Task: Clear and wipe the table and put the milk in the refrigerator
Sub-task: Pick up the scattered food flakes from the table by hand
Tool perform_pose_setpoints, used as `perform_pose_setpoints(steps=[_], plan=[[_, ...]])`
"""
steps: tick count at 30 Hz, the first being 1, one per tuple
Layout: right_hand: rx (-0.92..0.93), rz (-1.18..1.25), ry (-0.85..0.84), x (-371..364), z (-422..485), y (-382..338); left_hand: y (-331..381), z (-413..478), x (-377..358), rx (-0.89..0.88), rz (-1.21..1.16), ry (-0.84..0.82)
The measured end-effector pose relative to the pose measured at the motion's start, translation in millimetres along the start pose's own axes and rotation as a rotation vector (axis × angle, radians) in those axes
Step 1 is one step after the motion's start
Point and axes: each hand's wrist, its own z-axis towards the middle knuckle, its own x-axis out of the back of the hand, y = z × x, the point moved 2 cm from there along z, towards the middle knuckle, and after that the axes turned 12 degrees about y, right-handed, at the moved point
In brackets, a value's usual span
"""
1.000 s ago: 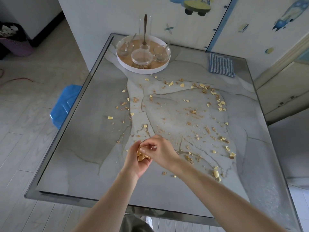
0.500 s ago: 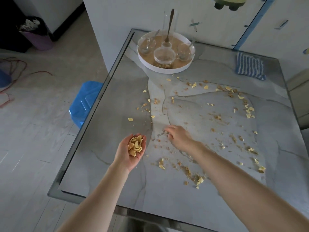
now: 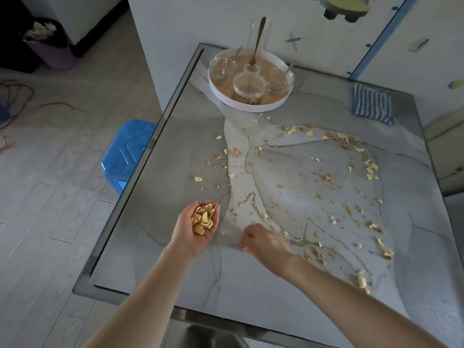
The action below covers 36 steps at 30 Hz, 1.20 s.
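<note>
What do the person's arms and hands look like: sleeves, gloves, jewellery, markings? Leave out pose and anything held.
The left forearm and right forearm are bare right to the frame's edge; no sleeve shows. The left hand and right hand wear no gloves. No watch, bracelet, ring or marking is visible on either.

left hand [image 3: 193,232] cupping chips [image 3: 203,219], right hand [image 3: 263,243] over crumb-strewn table [image 3: 251,292]
</note>
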Motion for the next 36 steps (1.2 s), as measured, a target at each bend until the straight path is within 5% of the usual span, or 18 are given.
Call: perform_pose_setpoints(steps=[6,11,15,19,24,30,36], plan=[[-0.135,0.027,-0.054,-6.3,7.7,2.5,0.2,-1.2,4.3,-0.018,0.015,0.012],[-0.348,0.443,0.135,22.7,26.8,-4.6,-0.4,1.8,8.0,-0.007,0.008,0.041],[-0.191,0.580,0.197,48.3,53.7,-43.5,4.6,4.4,3.7,-0.033,0.047,0.027],[-0.092,0.596,0.166,55.9,83.4,-59.5,16.7,8.8,-0.6,-0.025,0.052,0.002],[-0.253,0.557,0.277,52.2,141.2,-34.2,38.9,17.9,2.2,0.029,-0.067,-0.019],[-0.224,0.271,0.099,19.2,185.0,-26.7,63.7,26.7,10.5,0.005,-0.078,0.022],[-0.270,0.262,0.091,9.8,191.7,-29.0,74.6,30.8,10.9,-0.016,-0.047,0.030]])
